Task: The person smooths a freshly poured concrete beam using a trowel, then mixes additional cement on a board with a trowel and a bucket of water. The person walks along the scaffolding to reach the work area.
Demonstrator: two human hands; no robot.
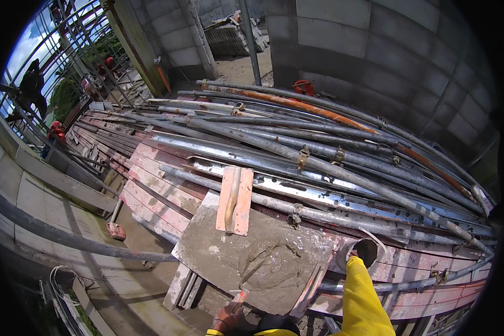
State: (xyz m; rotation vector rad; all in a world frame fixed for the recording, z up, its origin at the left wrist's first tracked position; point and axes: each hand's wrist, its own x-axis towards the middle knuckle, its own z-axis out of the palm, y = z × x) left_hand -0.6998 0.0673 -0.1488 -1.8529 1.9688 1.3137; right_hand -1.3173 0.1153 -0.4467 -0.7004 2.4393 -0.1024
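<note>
A flat board [193, 242] smeared with grey mortar lies in front of me. The wet mortar [271, 260] is heaped on its right half. Across the board's far edge rests a plastering float [242, 204] with a pinkish face and a worn wooden handle; neither hand touches it. My left hand [228, 317] is closed at the board's near edge, around something with an orange-red end that I cannot make out. To the right of the board, my right hand [353, 255], below a yellow sleeve, grips the rim of a tilted, mortar-stained bucket [343, 259]. Its fingers are partly hidden.
Long metal scaffold pipes [319, 159] with couplers are piled beyond the board, over reddish planks [157, 193]. A grey block wall [375, 50] stands behind. At left, a rail [84, 243] curves past a lower ledge. Several people are farther off at upper left.
</note>
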